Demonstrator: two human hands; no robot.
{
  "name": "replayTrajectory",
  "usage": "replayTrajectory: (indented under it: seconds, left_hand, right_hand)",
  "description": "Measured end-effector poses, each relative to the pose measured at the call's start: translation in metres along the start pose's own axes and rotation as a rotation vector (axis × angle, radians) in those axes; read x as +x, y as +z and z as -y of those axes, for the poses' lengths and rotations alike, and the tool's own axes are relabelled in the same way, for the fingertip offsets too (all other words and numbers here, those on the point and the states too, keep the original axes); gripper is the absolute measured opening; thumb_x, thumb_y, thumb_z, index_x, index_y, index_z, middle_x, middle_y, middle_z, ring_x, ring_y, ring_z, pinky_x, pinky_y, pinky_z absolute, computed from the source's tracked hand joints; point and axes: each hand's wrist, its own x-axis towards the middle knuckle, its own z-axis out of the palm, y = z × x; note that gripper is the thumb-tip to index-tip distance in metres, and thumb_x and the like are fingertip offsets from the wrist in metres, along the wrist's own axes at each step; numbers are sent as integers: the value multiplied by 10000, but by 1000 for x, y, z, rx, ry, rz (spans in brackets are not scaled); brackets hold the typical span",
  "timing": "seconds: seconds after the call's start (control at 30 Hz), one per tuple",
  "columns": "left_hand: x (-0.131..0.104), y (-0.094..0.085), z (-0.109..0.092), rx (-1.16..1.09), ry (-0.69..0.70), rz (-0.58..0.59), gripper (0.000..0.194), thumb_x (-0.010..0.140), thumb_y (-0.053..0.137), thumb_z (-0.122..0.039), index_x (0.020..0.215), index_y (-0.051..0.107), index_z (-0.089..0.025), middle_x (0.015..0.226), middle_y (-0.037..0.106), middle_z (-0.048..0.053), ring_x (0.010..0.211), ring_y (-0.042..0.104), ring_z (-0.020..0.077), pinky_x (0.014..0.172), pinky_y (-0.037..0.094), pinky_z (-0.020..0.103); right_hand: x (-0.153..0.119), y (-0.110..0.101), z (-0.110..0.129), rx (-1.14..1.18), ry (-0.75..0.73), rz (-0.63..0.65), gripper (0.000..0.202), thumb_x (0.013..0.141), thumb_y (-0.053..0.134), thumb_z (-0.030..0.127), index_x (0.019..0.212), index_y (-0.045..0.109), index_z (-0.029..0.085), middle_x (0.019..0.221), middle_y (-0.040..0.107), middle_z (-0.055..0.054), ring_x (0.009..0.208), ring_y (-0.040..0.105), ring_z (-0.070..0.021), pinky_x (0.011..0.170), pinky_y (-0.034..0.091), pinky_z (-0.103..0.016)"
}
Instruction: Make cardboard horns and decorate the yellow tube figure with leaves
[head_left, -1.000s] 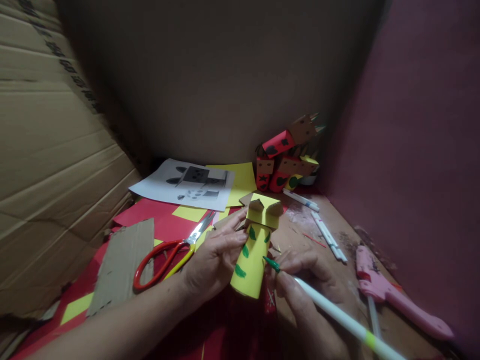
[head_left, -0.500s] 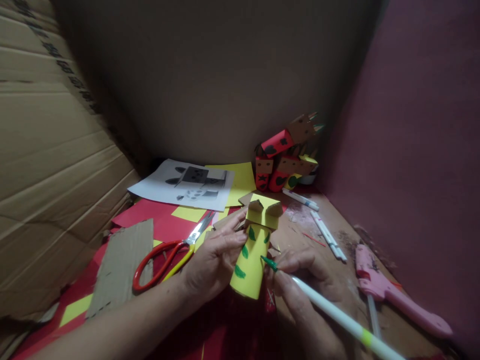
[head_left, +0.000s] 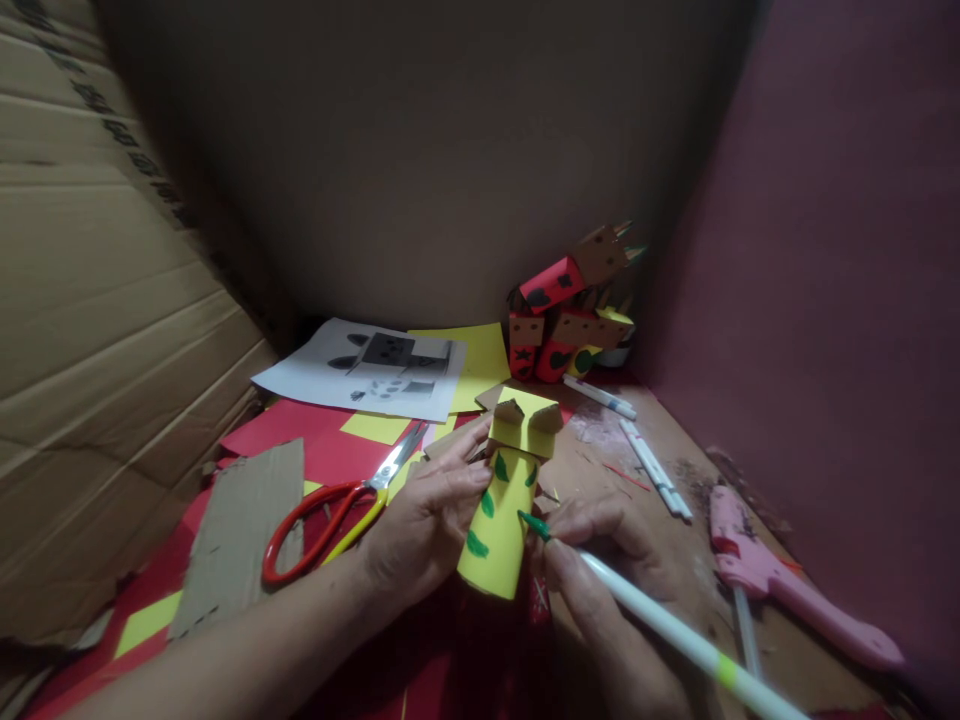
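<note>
My left hand (head_left: pixel 431 510) is closed around a yellow paper tube figure (head_left: pixel 501 525), gripping it from its left side. The figure leans slightly and has a boxy yellow head with two cardboard ears on top. Several green leaf-shaped marks run down its body. Between the thumb and fingers of my right hand (head_left: pixel 611 560) is a green-tipped marker (head_left: pixel 652 610) with a white barrel. Its tip touches or nearly touches the right side of the tube. Part of my left fingers is hidden behind the figure.
Red-and-yellow-handled scissors (head_left: pixel 330 520) lie left beside a cardboard piece (head_left: pixel 236 530). A printed sheet (head_left: pixel 367 370) rests behind on coloured paper. Finished-looking red tube figures (head_left: pixel 551 285) are stacked at the back. White markers (head_left: pixel 652 465) and a pink glue gun (head_left: pixel 795 590) lie right.
Both hands hold nearly the same pose, with the marker tip still by the tube's right side. The whole view has shifted very slightly.
</note>
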Motion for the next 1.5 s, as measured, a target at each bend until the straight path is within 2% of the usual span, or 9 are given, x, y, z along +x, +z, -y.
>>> replayTrajectory:
  seconds: [0.2,0.63,0.8,1.0,1.17,1.37,1.5]
  left_hand:
    - [0,2,-1,20,3,4,490,805,550,-127,1292,506,-129,951,698,116,855,671,252,777,526,347]
    - [-1,2,-1,49,5,35,256,831,520,-134,1050,651,-126,904,708,125,814,675,226,761,528,317]
    - [-2,1,-1,51,-9,47,278,835,521,-148,1087,636,-130,916,706,140,806,676,240,738,543,340]
    - [-2,-2,-1,14,-48,81,360,850,514,-166,1204,580,-159,983,690,149,814,682,269,693,565,395]
    - [-2,1,-3,23,-24,81,267,847,500,-136,1083,623,-143,923,697,138,772,685,260,674,576,399]
    - [-2,2,-2,43,-16,43,357,830,535,-146,1184,582,-127,957,702,150,806,685,250,720,567,362]
    - [-1,1,-2,64,3,29,334,817,542,-143,1146,597,-122,938,706,141,792,683,243,714,556,343]
  right_hand:
    - [1,2,4,18,18,8,158,750,732,343,691,625,243,693,596,21,654,540,-123,546,438,-199]
    - [2,-2,14,-174,36,-46,144,766,666,339,667,625,242,687,670,-3,679,595,-144,521,418,-204]
    - [4,0,15,-183,-5,-80,126,764,662,323,672,630,244,661,637,18,647,586,-120,502,416,-180]
    - [6,2,15,-149,-51,-84,105,767,657,290,681,620,242,588,636,41,538,575,-91,513,474,-169]
    - [9,-6,4,-95,-16,-12,123,808,663,351,751,623,250,618,664,29,536,584,-97,495,470,-181]
    - [17,-22,-10,-70,-60,156,82,871,647,314,828,622,248,633,684,21,537,610,-115,476,470,-199]
    - [19,-23,-10,-70,-76,182,75,892,626,313,850,616,251,661,684,23,555,604,-105,485,469,-190]
